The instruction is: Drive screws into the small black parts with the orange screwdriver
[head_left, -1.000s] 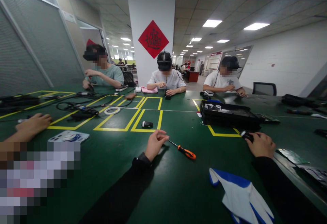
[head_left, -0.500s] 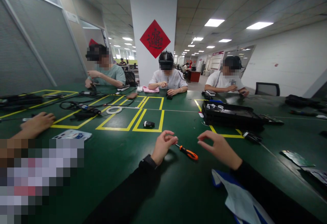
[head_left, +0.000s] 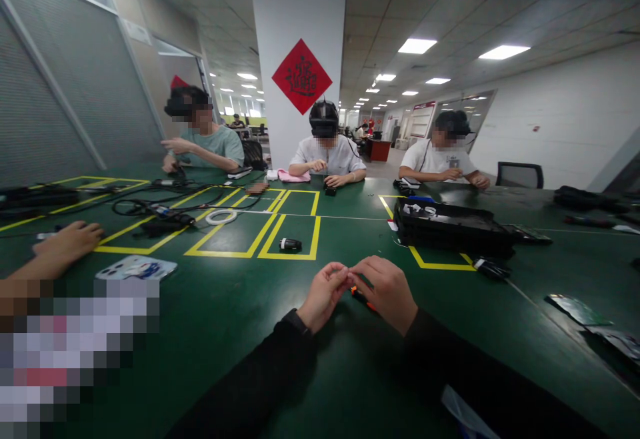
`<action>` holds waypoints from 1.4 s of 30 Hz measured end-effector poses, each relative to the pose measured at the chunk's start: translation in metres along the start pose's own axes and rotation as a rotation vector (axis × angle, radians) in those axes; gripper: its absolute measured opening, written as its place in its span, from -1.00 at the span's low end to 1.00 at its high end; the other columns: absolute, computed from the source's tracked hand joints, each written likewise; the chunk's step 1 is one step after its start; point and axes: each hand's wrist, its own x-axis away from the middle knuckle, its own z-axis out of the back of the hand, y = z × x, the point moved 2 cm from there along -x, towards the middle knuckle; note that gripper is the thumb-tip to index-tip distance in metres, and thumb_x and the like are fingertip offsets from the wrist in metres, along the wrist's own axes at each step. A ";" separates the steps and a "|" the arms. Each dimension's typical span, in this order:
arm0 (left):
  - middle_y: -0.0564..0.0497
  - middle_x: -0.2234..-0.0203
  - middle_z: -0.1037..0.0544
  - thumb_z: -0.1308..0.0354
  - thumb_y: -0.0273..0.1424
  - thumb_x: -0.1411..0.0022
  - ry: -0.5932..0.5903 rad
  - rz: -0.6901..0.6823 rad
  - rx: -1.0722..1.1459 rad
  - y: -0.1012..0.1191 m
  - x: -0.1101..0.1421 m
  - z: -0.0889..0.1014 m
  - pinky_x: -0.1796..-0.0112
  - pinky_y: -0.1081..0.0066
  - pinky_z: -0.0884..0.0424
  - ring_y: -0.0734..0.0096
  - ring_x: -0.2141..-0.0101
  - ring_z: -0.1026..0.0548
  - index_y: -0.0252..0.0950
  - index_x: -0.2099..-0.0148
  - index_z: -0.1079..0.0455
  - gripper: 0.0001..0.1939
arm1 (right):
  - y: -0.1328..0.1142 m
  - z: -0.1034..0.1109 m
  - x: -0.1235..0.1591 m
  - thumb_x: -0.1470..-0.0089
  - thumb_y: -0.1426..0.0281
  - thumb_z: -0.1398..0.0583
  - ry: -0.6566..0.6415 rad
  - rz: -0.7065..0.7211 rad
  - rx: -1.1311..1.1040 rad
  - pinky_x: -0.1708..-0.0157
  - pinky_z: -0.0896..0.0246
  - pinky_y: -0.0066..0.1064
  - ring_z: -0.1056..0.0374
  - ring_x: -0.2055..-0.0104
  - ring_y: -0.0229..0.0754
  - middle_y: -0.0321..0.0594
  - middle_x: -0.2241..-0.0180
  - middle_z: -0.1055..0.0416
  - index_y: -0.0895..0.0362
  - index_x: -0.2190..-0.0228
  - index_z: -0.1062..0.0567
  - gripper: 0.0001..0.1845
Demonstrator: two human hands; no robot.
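Note:
My left hand [head_left: 324, 294] and my right hand [head_left: 386, 289] meet fingertip to fingertip above the green table [head_left: 210, 332], both pinched on something too small to name. An orange-handled screwdriver [head_left: 361, 297] lies on the table just behind my right hand, mostly hidden by it. Both my sleeves are black.
A black tray [head_left: 450, 225] stands at the right. A small black part [head_left: 290, 245] lies in a yellow-taped box; cables [head_left: 165, 215] and a white ring [head_left: 221, 217] lie at the left. A phone [head_left: 136, 268] and another person's hand [head_left: 67, 242] are at the left. Three people sit across the table.
My right hand has left the small black part at the right and swung left to meet my left hand. It now covers most of the screwdriver.

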 end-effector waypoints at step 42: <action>-0.02 0.15 -0.35 -0.01 -0.26 -0.13 -0.152 -0.428 -1.677 0.009 -0.004 0.030 0.06 0.25 -0.16 0.29 0.04 -0.23 -0.20 0.18 -0.32 -0.78 | 0.281 0.107 0.160 -0.06 0.34 0.00 0.138 -0.703 0.908 0.33 0.07 -0.35 -0.14 0.21 -0.10 -0.09 0.29 -0.36 0.14 0.26 -0.41 -0.73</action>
